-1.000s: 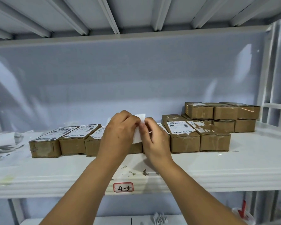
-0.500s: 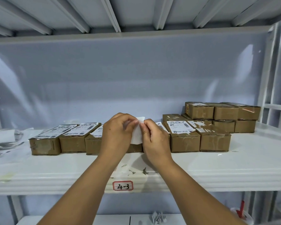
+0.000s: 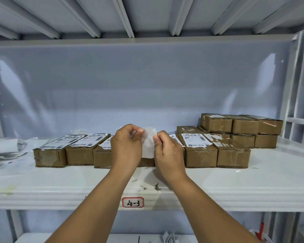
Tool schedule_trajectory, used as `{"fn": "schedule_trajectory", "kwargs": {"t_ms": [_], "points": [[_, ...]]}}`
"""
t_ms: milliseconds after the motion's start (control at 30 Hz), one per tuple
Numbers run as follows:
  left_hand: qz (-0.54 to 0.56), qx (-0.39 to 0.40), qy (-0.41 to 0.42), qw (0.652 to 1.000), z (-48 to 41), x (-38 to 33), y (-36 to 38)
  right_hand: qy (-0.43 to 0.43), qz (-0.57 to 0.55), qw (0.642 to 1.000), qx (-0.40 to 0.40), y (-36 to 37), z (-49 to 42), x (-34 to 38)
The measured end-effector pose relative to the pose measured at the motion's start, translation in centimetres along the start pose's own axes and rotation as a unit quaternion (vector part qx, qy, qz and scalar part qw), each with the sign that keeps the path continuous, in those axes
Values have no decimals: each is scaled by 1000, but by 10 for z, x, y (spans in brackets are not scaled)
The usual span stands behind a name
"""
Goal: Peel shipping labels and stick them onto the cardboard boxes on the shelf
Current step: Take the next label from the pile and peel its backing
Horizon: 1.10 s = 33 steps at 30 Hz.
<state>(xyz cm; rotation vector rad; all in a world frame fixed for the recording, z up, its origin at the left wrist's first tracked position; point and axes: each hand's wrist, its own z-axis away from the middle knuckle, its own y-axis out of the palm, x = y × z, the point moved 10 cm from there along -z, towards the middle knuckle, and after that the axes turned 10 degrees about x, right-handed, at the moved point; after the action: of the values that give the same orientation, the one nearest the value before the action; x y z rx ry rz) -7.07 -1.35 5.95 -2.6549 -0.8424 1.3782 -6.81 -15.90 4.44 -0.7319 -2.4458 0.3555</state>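
A white shipping label (image 3: 149, 144) hangs upright between my hands, its blank back toward me. My left hand (image 3: 127, 146) pinches its upper left corner and my right hand (image 3: 167, 150) pinches its right edge. Behind the hands a row of brown cardboard boxes lies on the white shelf (image 3: 253, 179). Three boxes at left, such as the leftmost box (image 3: 50, 156), carry labels, as does a labelled box (image 3: 197, 151) right of my hands. The box directly behind my hands is mostly hidden. One bare-topped box (image 3: 232, 155) ends the row.
A stack of several more brown boxes (image 3: 244, 127) stands at the back right. Loose white backing papers (image 3: 5, 151) pile at the shelf's far left. Small paper scraps (image 3: 147, 185) lie near the front edge above a tag (image 3: 132, 202) reading 4-3. A shelf post (image 3: 288, 88) rises at right.
Both hands have sunk slightly with the label and shifted a little apart along its top edge. The boxes have not moved.
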Motion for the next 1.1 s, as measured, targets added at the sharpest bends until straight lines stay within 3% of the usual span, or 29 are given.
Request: {"fn": "schedule_trajectory", "kwargs": {"t_ms": [567, 1100], "points": [[163, -49, -96, 981, -20, 30, -13, 65, -9, 998, -12, -4, -1, -13], [190, -79, -95, 974, -27, 39, -37, 94, 14, 995, -2, -5, 0, -13]]}}
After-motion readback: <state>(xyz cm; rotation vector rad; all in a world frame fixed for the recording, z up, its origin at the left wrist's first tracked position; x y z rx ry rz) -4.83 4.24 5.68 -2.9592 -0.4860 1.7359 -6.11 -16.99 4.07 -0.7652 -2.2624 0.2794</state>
